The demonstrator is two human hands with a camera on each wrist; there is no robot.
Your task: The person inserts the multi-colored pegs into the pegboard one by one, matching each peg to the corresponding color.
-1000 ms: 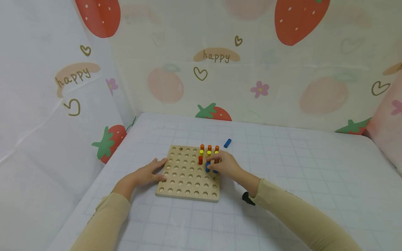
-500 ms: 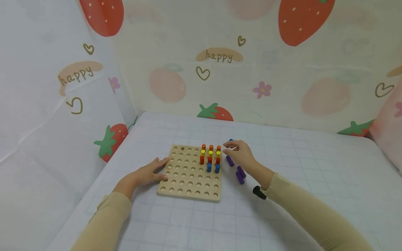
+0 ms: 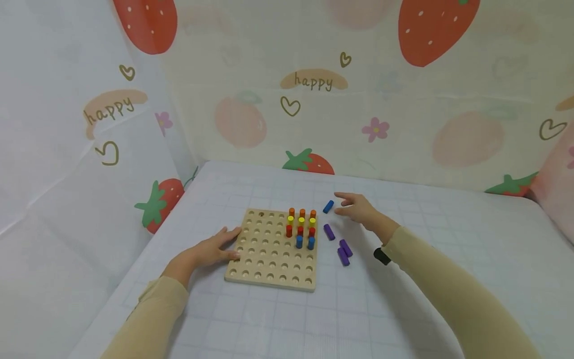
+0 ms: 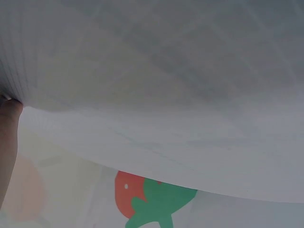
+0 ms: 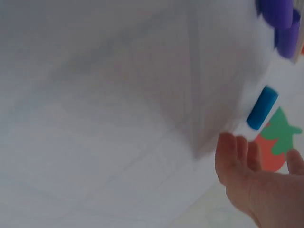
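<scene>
A wooden pegboard (image 3: 269, 249) with rows of round holes lies on the table. My left hand (image 3: 211, 249) rests against its left edge with the thumb and fingers spread. Orange pegs (image 3: 302, 213), yellow pegs (image 3: 301, 222), red pegs (image 3: 289, 231) and two blue pegs (image 3: 299, 242) stand upright in rows at the board's right side. Past its back right corner lies a loose blue peg (image 3: 329, 206) on its side. My right hand (image 3: 358, 209) hovers just right of that peg, thumb and fingers apart, holding nothing. In the right wrist view its fingertips are close to the blue peg (image 5: 262, 108).
Three purple pegs (image 3: 329, 232) lie loose on the table, right of the board. A dark strap end (image 3: 382, 256) hangs by the right wrist. Behind the table (image 3: 426, 259) stands a strawberry-printed curtain (image 3: 251, 60).
My right hand has left the blue pegs in the board and moved up and right to beside the loose blue peg. The purple pegs have come into view. My left hand stays put.
</scene>
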